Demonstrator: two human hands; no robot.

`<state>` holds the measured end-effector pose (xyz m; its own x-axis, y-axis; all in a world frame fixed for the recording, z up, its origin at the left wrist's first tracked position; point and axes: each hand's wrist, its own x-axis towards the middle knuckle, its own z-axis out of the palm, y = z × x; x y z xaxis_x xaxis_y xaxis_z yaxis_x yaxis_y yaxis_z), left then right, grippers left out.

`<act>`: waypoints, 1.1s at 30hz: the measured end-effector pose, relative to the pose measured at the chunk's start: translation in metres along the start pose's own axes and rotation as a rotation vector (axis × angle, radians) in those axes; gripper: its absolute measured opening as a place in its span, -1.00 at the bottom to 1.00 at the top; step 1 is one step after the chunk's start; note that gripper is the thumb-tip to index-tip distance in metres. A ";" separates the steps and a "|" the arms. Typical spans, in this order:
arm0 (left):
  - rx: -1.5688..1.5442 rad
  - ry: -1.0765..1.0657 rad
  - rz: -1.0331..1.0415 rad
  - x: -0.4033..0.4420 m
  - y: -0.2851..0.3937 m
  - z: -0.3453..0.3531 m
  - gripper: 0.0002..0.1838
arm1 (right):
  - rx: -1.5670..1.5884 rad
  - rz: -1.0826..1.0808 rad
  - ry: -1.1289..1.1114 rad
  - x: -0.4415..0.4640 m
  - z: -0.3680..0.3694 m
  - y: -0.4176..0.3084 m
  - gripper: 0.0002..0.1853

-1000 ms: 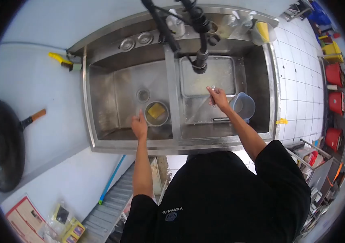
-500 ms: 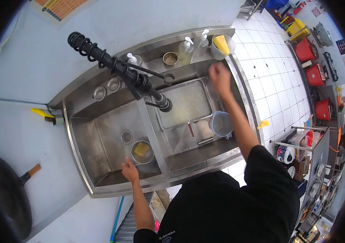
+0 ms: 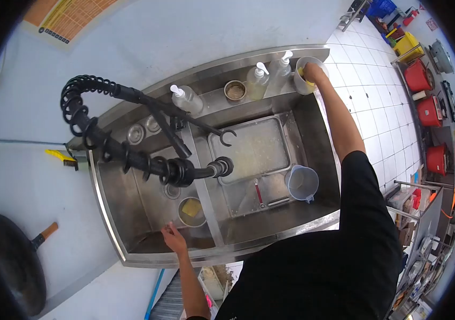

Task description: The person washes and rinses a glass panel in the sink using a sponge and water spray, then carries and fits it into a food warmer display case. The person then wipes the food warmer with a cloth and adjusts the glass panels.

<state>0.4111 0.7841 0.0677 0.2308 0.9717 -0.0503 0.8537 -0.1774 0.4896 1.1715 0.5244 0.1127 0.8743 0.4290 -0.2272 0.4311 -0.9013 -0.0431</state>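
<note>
My right hand point(image 3: 314, 73) reaches into a whitish tub point(image 3: 305, 88) on the back ledge, its fingers around a yellow sponge point(image 3: 307, 80). Over the left basin, my left hand point(image 3: 174, 238) is empty with fingers apart. Just beyond it lies a round metal bowl point(image 3: 198, 220) holding a yellow sponge piece point(image 3: 191, 207). In the right basin are a metal tray point(image 3: 254, 149) with cloudy liquid, a red-handled tool point(image 3: 259, 193), a metal bar-like piece point(image 3: 278, 202) and a bluish clear jug point(image 3: 302, 183).
A black sprayer hose point(image 3: 126, 154) arches over the sink. Pump bottles point(image 3: 187, 100) and a small metal cup point(image 3: 235, 92) stand on the back ledge. On the left wall hang a wok point(image 3: 14, 261) and a yellow-handled brush point(image 3: 62, 157).
My right hand let go of the red-handled tool in the right basin and moved to the tub at the back right. The view has shifted. My left hand stays over the left basin.
</note>
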 end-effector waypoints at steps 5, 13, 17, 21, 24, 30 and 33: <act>-0.010 0.011 -0.009 -0.004 0.004 -0.001 -0.53 | -0.057 -0.144 0.055 0.002 0.016 0.005 -0.77; 0.055 0.143 0.082 -0.008 0.002 -0.005 -0.47 | 0.147 -0.287 0.059 -0.006 -0.073 0.020 -0.74; 0.001 0.067 -0.030 -0.004 0.005 -0.003 -0.45 | 0.322 -0.231 0.423 -0.061 -0.112 0.016 -0.67; 0.074 0.049 -0.113 -0.015 0.010 -0.013 -0.44 | 0.523 -0.219 0.561 -0.196 -0.130 -0.037 -0.61; 0.136 0.079 -0.102 -0.024 -0.017 -0.001 -0.45 | 0.280 -0.417 0.294 -0.269 -0.026 -0.043 -0.68; 0.175 0.009 -0.176 -0.019 -0.010 -0.010 -0.45 | 0.836 -0.471 0.056 -0.381 0.077 -0.292 -0.72; 0.148 0.023 -0.171 -0.017 -0.018 -0.006 -0.44 | 0.650 -0.712 0.309 -0.381 0.116 -0.383 -0.71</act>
<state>0.3886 0.7717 0.0647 0.0677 0.9925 -0.1014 0.9389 -0.0290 0.3429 0.6479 0.6989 0.1032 0.5205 0.7933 0.3157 0.7502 -0.2484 -0.6128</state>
